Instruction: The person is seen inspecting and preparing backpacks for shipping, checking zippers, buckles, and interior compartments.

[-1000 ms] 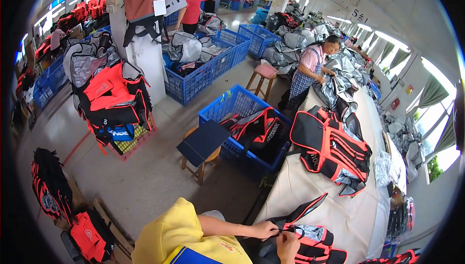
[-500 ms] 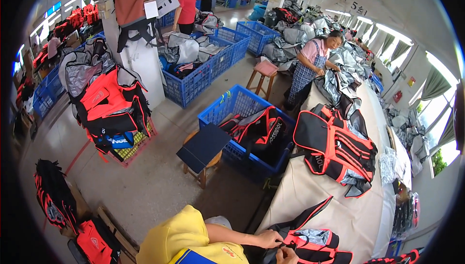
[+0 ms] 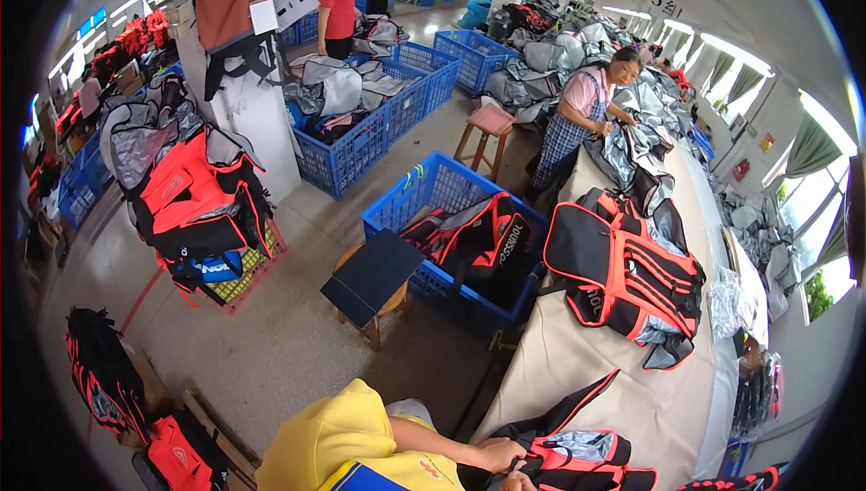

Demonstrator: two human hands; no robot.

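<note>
A black and coral-red backpack (image 3: pixel 586 466) with a silver-grey panel lies at the near end of the cloth-covered table (image 3: pixel 532 392). My left hand (image 3: pixel 499 455) reaches in from a yellow sleeve and is closed on a black strap (image 3: pixel 517 465) at the backpack's left side. Close beside it, my right hand (image 3: pixel 518 482) pinches the same dark piece; the lower edge cuts off most of this hand. Farther up the table rests a larger backpack (image 3: pixel 627 279) in the same colours, out of reach of both hands.
Left of the table stand a blue crate (image 3: pixel 379 219) holding bags and a stool bearing a dark flat panel (image 3: pixel 372 276). A co-worker (image 3: pixel 577 112) in a checked apron handles silver-grey pieces at the table's far end. Another person (image 3: pixel 338 11) stands behind more crates (image 3: pixel 361 153).
My right hand has moved down and left, further out of the picture. My left hand has dropped slightly, still at the strap. The backpacks stay in place.
</note>
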